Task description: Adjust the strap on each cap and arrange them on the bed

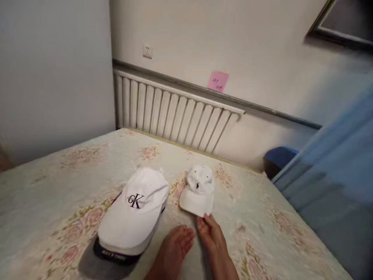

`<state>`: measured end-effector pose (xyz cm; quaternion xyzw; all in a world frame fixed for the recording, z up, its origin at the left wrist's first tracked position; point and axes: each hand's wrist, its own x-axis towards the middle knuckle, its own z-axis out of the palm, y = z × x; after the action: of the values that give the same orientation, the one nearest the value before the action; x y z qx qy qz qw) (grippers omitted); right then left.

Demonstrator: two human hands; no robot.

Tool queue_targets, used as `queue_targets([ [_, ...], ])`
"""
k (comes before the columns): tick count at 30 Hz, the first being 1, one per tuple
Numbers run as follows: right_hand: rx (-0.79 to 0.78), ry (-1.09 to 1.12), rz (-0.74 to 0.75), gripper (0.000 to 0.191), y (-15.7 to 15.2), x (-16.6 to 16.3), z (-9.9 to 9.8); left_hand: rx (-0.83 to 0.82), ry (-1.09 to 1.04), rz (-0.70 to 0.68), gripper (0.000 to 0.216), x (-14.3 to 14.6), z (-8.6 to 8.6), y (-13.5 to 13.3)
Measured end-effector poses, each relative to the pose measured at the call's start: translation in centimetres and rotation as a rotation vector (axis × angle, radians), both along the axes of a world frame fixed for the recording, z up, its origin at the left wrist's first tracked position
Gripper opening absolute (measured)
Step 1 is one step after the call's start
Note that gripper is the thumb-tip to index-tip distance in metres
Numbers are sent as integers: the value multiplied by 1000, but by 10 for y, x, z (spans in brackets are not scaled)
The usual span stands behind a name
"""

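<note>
Two white caps lie on a flower-patterned mattress. The larger cap bears a black "cK" logo and rests on top of a dark cap whose brim sticks out below it. A smaller white cap sits to its right. My right hand touches the edge of the small cap's brim with its fingertips. My left hand lies flat on the mattress between the two caps, fingers stretched out and holding nothing.
A white radiator runs along the wall behind the mattress, with a pink note and a wall socket above it. A blue object sits by the far corner. Blue fabric hangs at right.
</note>
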<state>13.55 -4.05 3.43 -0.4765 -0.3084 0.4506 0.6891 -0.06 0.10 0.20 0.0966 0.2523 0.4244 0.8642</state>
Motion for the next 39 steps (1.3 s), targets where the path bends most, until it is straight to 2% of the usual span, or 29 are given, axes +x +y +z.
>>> queue_targets([
  [3, 32, 44, 41, 40, -8, -14, -4, 53, -126, -13, 24, -1, 8, 2],
  [7, 45, 286, 215, 46, -14, -33, -3, 63, -263, -9, 34, -1, 23, 0],
  [9, 47, 399, 253, 49, -17, -36, -1, 45, -278, 8, 37, -1, 28, -2],
  [14, 79, 515, 135, 36, -14, -13, 9, 29, -297, 38, 45, 0, 28, -10],
  [20, 54, 691, -26, 36, 17, 11, 21, 11, -341, -34, 49, 3, 25, -16],
  [26, 6, 769, 14, 39, 26, 10, 26, -50, -282, 22, 53, 5, 19, -14],
  [32, 3, 779, 38, 41, 19, 13, 26, -74, -290, -6, 51, 4, 19, -15],
  [39, 22, 707, -125, 17, 19, 22, 20, -37, -318, 42, 48, 3, 23, -18],
])
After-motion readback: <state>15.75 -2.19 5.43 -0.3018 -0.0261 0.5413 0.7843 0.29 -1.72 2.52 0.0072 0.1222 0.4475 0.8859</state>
